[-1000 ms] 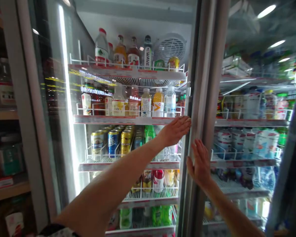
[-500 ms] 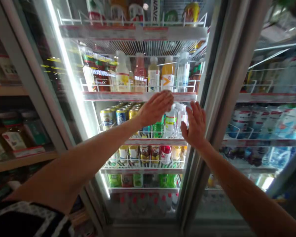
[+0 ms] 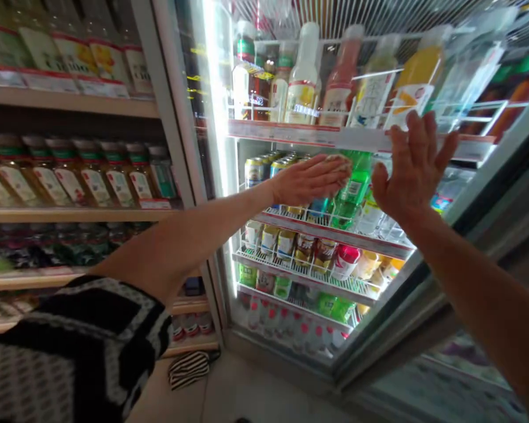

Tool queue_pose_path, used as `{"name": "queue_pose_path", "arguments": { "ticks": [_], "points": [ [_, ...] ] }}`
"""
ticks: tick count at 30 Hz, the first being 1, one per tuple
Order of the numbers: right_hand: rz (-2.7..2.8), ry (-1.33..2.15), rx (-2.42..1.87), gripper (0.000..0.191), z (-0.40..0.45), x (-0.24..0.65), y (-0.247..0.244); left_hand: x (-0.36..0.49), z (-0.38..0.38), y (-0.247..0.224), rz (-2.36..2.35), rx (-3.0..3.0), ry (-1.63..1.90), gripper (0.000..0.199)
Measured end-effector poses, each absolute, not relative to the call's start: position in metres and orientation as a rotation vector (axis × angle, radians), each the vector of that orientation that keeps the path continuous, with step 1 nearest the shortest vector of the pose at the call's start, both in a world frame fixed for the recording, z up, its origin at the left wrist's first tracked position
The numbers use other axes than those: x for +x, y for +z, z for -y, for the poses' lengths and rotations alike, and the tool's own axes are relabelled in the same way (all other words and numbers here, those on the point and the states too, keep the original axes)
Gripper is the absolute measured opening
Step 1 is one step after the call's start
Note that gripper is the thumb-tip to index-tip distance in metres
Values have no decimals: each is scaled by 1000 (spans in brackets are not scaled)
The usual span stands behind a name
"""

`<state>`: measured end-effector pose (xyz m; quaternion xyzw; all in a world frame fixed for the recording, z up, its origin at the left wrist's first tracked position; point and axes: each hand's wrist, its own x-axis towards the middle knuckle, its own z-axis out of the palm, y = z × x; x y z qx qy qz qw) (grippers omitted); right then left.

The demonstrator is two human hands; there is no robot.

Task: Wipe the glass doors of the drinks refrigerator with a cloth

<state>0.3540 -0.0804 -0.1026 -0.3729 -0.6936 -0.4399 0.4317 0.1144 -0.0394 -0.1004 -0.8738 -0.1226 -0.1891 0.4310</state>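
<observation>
My left hand [image 3: 311, 181] stretches across a lit drinks cooler [image 3: 235, 128] with its fingers straight and side by side. A pale smear at its fingertips is too blurred to make out. Behind it stands a green bottle [image 3: 355, 182] on the shelf with the cans. My right hand [image 3: 412, 167] is raised to the right, palm forward and fingers spread, holding nothing. An orange juice bottle [image 3: 417, 76] stands on the shelf beyond its fingertips. Reflections show on the glass in front of the bottles; whether either hand touches that glass I cannot tell.
Open shelves of bottled drinks [image 3: 94, 179] run along the left. A metal door frame [image 3: 427, 294] slants across the lower right. On the floor [image 3: 233, 388] lies a black-and-white striped item [image 3: 188, 369]. Below are cans [image 3: 286, 244] and red-capped bottles [image 3: 284, 323].
My view has turned left and down, bringing more left shelving and the floor into sight. Both hands appear farther right in view, and the right one is higher, with its fingers spread wider.
</observation>
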Motion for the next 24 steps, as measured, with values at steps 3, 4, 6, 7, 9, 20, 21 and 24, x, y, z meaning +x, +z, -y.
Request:
{"name": "queue_pose_path", "arguments": {
  "ticks": [3,4,6,7,9,20,21,24],
  "points": [
    [1703,-1153,-920,54,80,356,-106,97,34,-87,595,-1966,-727,45],
    [1697,-1160,-915,54,80,358,-107,93,34,-85,670,-1906,-784,47],
    [1691,-1159,-911,56,79,360,-107,87,36,-87,723,-1915,-756,47],
    [1695,-1154,-911,57,78,361,-108,85,38,-91,705,-1981,-674,46],
    [1705,-1138,-921,59,77,362,-109,80,40,-98,665,-2117,-507,45],
    [1569,-1220,-853,55,73,351,-115,32,12,-123,543,-1862,-881,43],
    [1560,-1246,-844,56,73,350,-116,25,9,-125,585,-1805,-998,43],
    [1541,-1328,-821,58,71,349,-119,9,4,-132,876,-1538,-1456,46]
  ]
}}
